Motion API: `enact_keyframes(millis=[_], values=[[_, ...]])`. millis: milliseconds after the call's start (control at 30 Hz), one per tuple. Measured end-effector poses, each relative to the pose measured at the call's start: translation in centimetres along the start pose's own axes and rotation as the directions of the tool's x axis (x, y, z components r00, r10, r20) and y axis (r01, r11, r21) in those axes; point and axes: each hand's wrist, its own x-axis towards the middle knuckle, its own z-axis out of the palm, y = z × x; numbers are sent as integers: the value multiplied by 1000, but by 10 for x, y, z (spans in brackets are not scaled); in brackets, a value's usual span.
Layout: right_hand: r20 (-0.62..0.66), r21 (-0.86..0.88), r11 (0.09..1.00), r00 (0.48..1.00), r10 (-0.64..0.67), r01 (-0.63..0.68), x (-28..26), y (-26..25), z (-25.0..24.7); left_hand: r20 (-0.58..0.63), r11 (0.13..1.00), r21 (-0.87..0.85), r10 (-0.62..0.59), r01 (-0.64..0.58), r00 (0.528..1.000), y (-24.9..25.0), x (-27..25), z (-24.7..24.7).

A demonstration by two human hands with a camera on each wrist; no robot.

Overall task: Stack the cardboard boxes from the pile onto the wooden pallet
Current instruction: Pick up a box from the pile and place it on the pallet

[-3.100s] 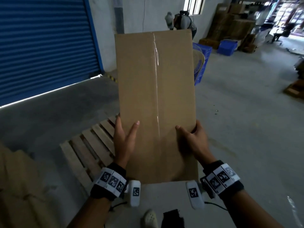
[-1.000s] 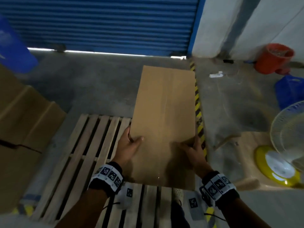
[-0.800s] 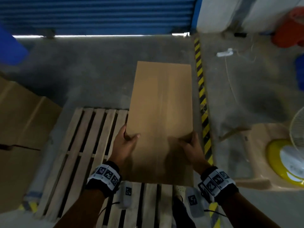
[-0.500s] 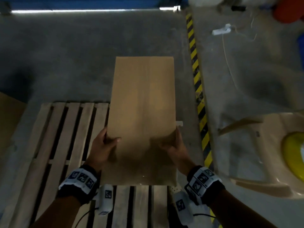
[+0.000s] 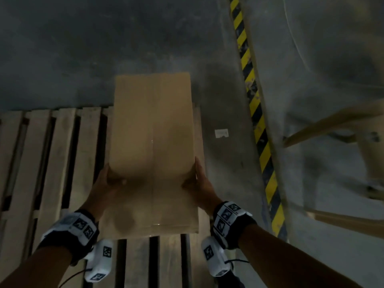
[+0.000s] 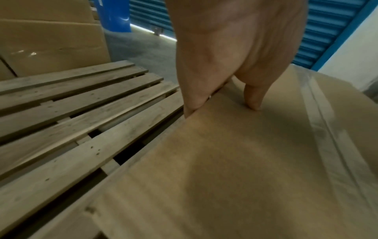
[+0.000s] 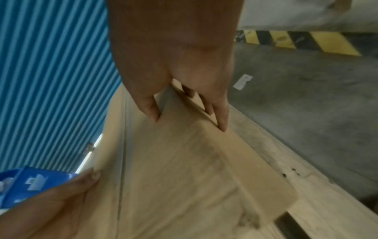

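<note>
Head view: dim and grainy, with soft shadow on the cardboard box [image 5: 152,154] near the wrists. Wrist views are brighter. A daylight strip shows beneath the roller shutter [image 6: 319,30]. Motion blur softens the hazard stripe [image 5: 256,121].

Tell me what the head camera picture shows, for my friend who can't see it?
Two hands, the left hand and the right hand, hold a long cardboard box by its sides over the right end of a wooden pallet. A yellow-and-black striped line runs along the grey floor to the right.
</note>
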Motion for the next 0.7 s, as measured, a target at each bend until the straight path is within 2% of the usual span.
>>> enact_keyframes(millis=[167, 433, 600, 700], values=[[-14, -35, 998, 999, 43, -44, 7, 1, -7, 32, 993, -107, 54, -50, 998, 17, -13, 6], [-39, -14, 1000, 999, 10, -10, 25, -8, -25, 112, 984, -149, 113, -96, 987, 20, 23, 5], [-43, -9, 998, 997, 58, -58, 29, -8, -24, 109, 976, -200, 108, -85, 988, 20, 23, 8], [-42, -37, 999, 999, 29, -31, 26, -6, -23, 141, 964, -262, 89, -50, 986, 25, 14, 9]])
